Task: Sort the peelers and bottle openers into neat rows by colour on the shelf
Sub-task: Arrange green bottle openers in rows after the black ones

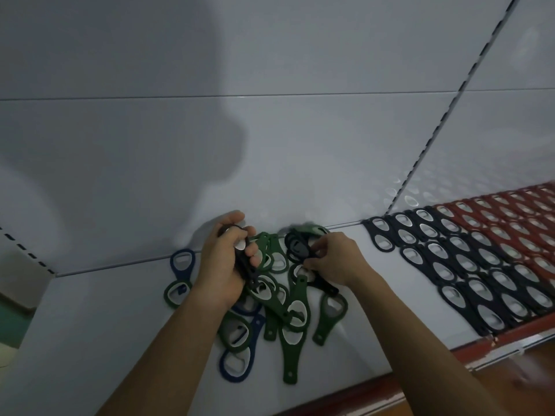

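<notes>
Left hand (223, 265), right hand (330, 256), each around black openers (244, 273)

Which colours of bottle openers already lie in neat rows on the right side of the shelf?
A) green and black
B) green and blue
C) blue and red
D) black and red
D: the black openers lie in rows beside the red openers on the right, while the green and blue ones are in a loose pile in the middle.
</notes>
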